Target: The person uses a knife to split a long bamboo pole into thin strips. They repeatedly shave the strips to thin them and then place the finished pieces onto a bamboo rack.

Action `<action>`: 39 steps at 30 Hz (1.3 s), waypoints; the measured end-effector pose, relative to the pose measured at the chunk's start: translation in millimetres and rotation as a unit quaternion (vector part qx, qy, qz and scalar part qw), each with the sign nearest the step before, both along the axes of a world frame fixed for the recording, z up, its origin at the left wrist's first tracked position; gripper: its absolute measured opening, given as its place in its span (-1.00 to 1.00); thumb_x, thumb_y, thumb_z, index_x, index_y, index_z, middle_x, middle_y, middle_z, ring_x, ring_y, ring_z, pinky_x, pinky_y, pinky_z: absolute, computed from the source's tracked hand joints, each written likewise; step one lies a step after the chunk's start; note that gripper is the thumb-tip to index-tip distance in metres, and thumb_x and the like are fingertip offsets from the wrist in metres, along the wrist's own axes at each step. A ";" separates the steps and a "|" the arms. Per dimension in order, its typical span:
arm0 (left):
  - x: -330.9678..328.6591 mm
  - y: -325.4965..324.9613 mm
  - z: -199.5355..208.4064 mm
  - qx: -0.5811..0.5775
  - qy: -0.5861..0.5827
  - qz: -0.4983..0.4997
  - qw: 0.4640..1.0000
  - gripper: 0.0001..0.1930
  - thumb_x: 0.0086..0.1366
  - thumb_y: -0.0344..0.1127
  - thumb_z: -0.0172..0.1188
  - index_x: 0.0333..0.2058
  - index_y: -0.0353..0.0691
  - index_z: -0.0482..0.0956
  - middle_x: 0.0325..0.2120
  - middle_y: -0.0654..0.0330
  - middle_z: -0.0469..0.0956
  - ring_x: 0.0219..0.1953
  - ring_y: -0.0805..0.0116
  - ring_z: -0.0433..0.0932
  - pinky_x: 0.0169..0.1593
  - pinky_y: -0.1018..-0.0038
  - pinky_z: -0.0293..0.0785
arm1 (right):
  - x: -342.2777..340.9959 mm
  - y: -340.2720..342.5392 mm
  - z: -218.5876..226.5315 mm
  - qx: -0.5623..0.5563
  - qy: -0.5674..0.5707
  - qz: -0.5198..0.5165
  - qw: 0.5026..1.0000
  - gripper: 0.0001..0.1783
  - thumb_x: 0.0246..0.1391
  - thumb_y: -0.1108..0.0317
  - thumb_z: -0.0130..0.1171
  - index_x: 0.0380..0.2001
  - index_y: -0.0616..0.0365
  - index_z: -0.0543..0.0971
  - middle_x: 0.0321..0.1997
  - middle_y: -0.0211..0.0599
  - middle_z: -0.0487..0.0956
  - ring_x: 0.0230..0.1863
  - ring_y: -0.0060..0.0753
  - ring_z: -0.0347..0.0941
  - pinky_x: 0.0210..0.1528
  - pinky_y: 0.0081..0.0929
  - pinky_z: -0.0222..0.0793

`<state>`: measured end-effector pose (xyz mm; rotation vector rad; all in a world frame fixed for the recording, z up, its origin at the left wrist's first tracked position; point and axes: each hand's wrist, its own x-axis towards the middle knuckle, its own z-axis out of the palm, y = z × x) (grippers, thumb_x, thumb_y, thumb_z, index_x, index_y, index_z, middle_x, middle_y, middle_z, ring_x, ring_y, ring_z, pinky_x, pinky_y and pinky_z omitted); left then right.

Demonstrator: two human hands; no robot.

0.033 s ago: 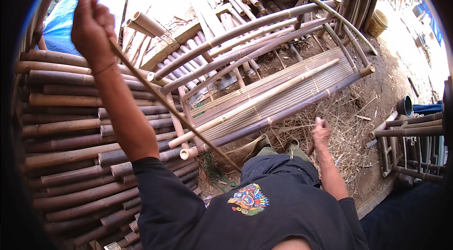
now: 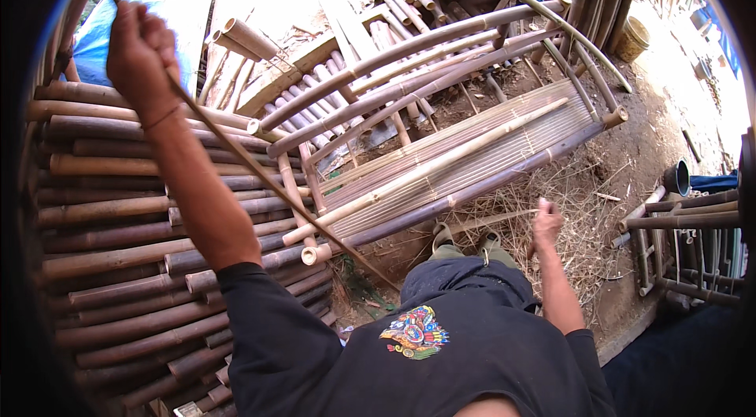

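Left hand [image 2: 142,59] grips a long bamboo strip [image 2: 264,174], upper left to lower centre.
Probably light, springy, sharp-edged; best held mid-length. Right of centre, the right hand's [image 2: 546,226] finger state cannot be told.

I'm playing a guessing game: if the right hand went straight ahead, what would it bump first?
The right hand would probably meet the front pole of the bench, though depth is unclear.

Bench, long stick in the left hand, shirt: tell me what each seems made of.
Bench: likely bamboo, smooth-looking, by its ringed joints and hollow ends. Stick: probably bamboo or wood, plain brown, by its slim shape; grain unclear. Shirt: matte black cloth, by its soft folds.
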<state>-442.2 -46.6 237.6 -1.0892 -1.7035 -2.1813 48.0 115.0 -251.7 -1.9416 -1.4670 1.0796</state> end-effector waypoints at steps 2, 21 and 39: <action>-8.5 -28.5 16.7 -0.030 0.052 0.051 0.997 -0.69 0.42 -0.11 0.01 -0.39 -0.24 0.42 -0.71 0.35 0.21 -0.75 0.59 0.12 -0.71 0.62 0.01 | 76.5 38.7 -43.0 0.021 -0.119 -0.079 0.990 -0.61 0.19 0.02 0.12 -0.26 0.18 0.58 -0.35 -0.08 0.60 -0.22 -0.18 0.53 -0.19 -0.13 0.44; 116.8 -39.3 -233.5 0.137 -0.350 0.105 0.921 -0.75 0.44 -0.12 -0.03 -0.31 -0.17 0.34 -0.48 0.26 0.39 -0.51 0.34 0.46 -0.44 0.47 0.50 | -104.8 -8.5 132.5 -0.027 0.512 -0.101 0.853 -0.65 0.16 0.10 0.25 -0.36 0.20 0.49 -0.62 -0.36 0.45 -0.73 -0.57 0.30 -0.64 -0.53 0.31; 245.0 46.6 -301.1 -0.453 -0.381 -0.620 0.514 -0.63 0.42 -0.32 0.05 0.14 -0.29 0.40 -0.45 0.29 0.52 -0.50 0.52 0.57 -0.38 0.60 0.54 | 17.8 149.7 192.0 0.095 0.266 0.053 0.958 -0.51 0.22 -0.11 0.09 -0.42 0.15 0.47 -0.62 -0.44 0.45 -0.70 -0.70 0.31 -0.71 -0.68 0.27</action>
